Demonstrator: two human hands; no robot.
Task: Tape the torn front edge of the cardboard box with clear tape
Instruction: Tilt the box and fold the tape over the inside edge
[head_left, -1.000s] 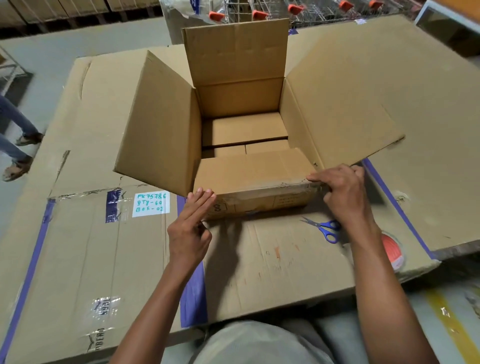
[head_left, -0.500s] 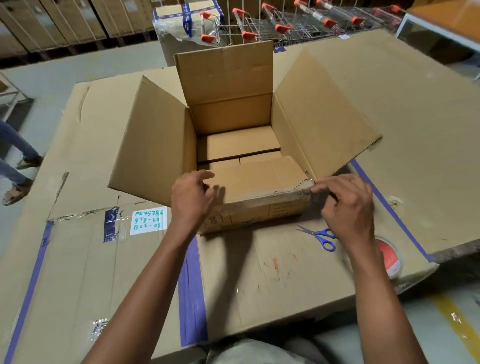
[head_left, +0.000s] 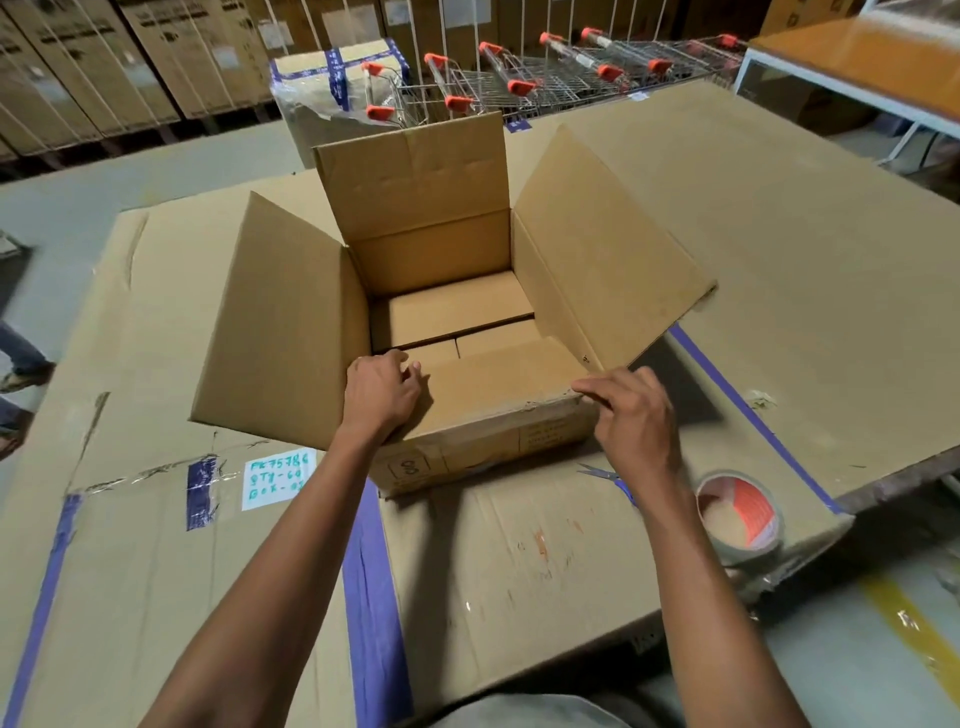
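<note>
**Location.** The box (head_left: 291, 332) stands open at frame centre on the table (head_left: 519, 561). Three flaps stand up. The front flap is folded inward, and its ragged front edge (head_left: 519, 410) faces the person.

**Hands.** The left hand (head_left: 382, 397) grips the left end of the front flap, with the fingers curled over it. The right hand (head_left: 631, 418) holds nothing visible. Its fingers are relaxed and the index tip touches the right end of the front edge.

**Handling.** The box is probably light and will slide if pushed. The walls are stiff, but the cardboard at the tear is soft and frayed. Hold it at the corners, where the folds give support, and press the edge flat against the wall beneath before applying tape. Clear film clings and creases, so keep it taut.

**Contents.** Only the box's own bottom flaps show inside, meeting at a seam.

**Supplies.** The tape roll (head_left: 740, 514) lies at lower right. The scissors (head_left: 605, 474) are beside it, partly hidden by the right forearm.
</note>
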